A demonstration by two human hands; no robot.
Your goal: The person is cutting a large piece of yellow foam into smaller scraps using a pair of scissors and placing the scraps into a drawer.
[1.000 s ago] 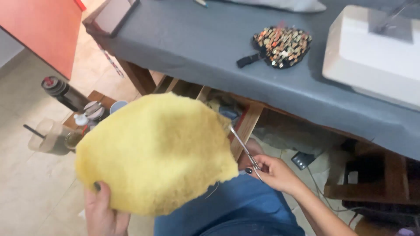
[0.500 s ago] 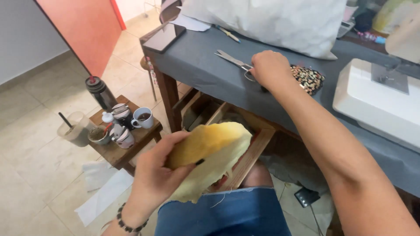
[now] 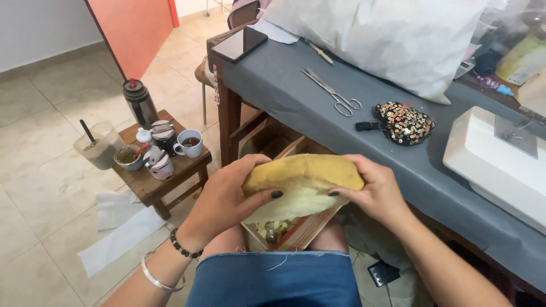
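Both hands hold a folded piece of yellow fleecy fabric [image 3: 301, 182] above my lap. My left hand [image 3: 230, 199] grips its left side with the thumb on the pale underside. My right hand [image 3: 372, 190] grips the right end. Under the fabric sits an open wooden box [image 3: 296, 236] with small items inside. Silver scissors [image 3: 333, 94] lie alone on the grey-covered table [image 3: 284, 85], beside a black beaded pincushion [image 3: 402, 122].
A white sewing machine [image 3: 500, 165] stands at the table's right. A large white bag [image 3: 392, 34] and a dark phone [image 3: 245, 44] sit at the back. A low wooden stool [image 3: 162, 170] at left carries a thermos, cups and jars. White cloth lies on the floor tiles.
My right hand has left the scissors lying on the table and come back to grip the yellow fabric's right end. The fabric, spread wide a second ago, is now folded small between both hands.
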